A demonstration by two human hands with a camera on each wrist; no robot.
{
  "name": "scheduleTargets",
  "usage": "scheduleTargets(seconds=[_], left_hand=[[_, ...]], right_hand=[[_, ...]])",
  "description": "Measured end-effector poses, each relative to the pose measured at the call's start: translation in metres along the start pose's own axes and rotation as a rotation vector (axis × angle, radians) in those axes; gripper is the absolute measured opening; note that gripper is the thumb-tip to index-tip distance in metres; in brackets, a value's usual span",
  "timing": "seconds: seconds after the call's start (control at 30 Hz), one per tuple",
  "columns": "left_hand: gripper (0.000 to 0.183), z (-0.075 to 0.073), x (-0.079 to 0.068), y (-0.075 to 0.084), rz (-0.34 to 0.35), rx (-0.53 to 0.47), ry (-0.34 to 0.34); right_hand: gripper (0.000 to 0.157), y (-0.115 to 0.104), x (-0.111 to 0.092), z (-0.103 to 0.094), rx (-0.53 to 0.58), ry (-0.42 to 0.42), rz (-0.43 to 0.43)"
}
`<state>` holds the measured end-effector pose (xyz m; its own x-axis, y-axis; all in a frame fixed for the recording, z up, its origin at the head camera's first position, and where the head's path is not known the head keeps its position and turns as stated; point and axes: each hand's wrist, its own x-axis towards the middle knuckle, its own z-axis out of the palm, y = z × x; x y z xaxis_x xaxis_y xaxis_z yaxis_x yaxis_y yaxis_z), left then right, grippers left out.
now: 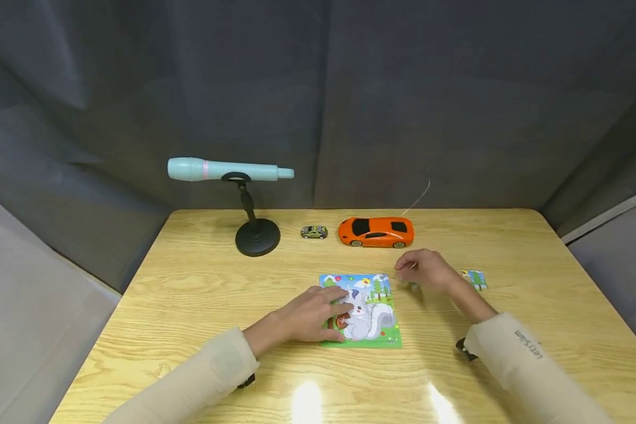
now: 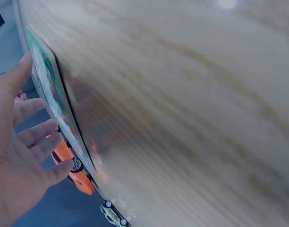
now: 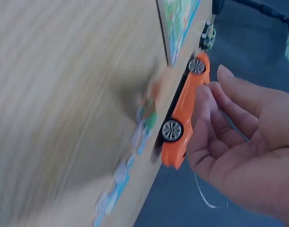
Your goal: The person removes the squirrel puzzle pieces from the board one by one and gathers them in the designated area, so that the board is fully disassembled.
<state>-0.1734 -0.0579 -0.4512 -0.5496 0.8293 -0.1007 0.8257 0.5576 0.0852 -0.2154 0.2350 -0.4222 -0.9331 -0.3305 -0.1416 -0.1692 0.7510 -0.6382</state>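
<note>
A squirrel jigsaw puzzle [image 1: 368, 321] lies on the wooden table in the head view. My left hand [image 1: 318, 313] is over its left part, fingers spread. In the left wrist view, the fingers of that hand [image 2: 26, 137] reach along the board's face with nothing gripped. Just past the puzzle's upper right corner hovers my right hand [image 1: 426, 270], its fingers loosely bent. Nothing shows between thumb and fingers of this hand [image 3: 243, 123] in the right wrist view. Under it lies a small puzzle piece [image 3: 147, 118], blurred, with other loose pieces [image 3: 114, 191] farther along the table.
An orange toy car [image 1: 377, 232] stands behind the puzzle, beside a tiny patterned car [image 1: 314, 232]. At the back left, a light blue microphone [image 1: 222, 169] sits on a black stand [image 1: 257, 237]. Right of my right hand lie loose pieces [image 1: 476, 279]. Dark curtains [image 1: 429, 106] hang behind.
</note>
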Motion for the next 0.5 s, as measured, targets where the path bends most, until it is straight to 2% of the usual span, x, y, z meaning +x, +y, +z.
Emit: scheduleTargets(seconds=[0.27,0.5], left_hand=[[0.063,0.005,0.006,0.01,0.049,-0.005,-0.01],[0.066,0.009,0.007,0.023,0.068,-0.007,-0.056]], right_hand=[[0.019,-0.012,-0.004,0.021,0.074,-0.106,0.002],[0.018,-0.015,-0.005,0.036,0.08,-0.138,-0.046]])
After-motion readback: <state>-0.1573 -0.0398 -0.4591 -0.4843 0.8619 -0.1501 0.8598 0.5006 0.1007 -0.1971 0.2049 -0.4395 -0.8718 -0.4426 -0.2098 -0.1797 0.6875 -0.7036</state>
